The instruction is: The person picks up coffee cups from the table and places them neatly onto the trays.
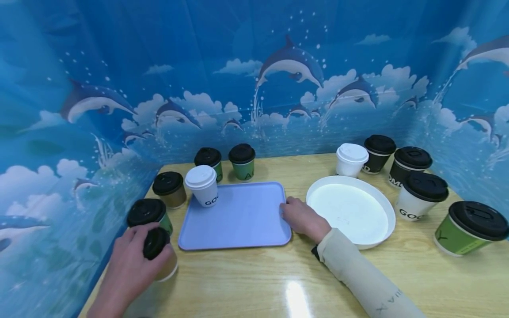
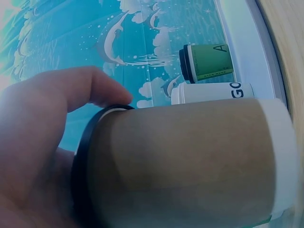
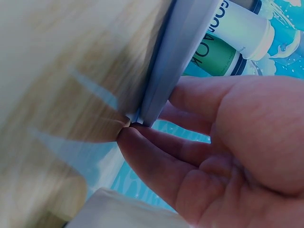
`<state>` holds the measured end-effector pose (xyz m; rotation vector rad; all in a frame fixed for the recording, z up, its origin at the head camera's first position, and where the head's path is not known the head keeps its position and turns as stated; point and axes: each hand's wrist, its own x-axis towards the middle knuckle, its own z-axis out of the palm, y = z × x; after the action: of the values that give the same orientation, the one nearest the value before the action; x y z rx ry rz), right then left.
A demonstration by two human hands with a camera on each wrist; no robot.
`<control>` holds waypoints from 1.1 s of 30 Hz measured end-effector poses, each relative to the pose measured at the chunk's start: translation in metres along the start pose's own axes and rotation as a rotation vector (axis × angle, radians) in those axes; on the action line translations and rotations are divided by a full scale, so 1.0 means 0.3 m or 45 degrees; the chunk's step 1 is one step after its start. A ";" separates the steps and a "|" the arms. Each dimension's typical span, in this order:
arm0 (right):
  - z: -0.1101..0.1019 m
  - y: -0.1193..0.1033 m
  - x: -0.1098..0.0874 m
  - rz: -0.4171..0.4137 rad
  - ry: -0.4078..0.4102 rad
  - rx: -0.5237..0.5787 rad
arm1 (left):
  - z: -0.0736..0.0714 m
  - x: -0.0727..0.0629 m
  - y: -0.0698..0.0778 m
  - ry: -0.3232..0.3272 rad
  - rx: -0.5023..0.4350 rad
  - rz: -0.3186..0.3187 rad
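My left hand (image 1: pixel 129 260) grips a brown paper cup (image 2: pixel 190 161) by its black lid (image 1: pixel 155 243), at the near left of the table. The cup stands upright, close in front of a green cup (image 1: pixel 146 213) with a black lid. My right hand (image 1: pixel 305 217) pinches the right edge of a lavender tray (image 1: pixel 242 223), thumb at the rim and fingertips low by the tabletop, as the right wrist view shows. On the tray's far left corner is a white cup (image 1: pixel 203 191) with a white lid.
Behind the tray stand two green cups (image 1: pixel 243 170), with another brown cup (image 1: pixel 170 190) to its left. A round white tray (image 1: pixel 351 212) lies to the right, several lidded cups (image 1: pixel 419 201) around it. A dolphin-print curtain (image 1: pixel 238 88) borders the table.
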<state>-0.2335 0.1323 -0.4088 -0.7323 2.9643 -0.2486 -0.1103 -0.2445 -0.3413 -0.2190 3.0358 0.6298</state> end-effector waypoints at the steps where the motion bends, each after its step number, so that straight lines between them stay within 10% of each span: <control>1: 0.000 -0.001 0.000 -0.004 0.000 -0.001 | 0.001 -0.002 0.002 0.013 -0.001 0.001; 33: -0.001 0.000 0.003 0.027 -0.042 0.013 | 0.032 0.017 0.122 0.297 -0.049 0.168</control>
<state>-0.2345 0.1320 -0.4087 -0.6969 2.9355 -0.2479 -0.1206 -0.2081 -0.3361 -0.1000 3.2860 0.7192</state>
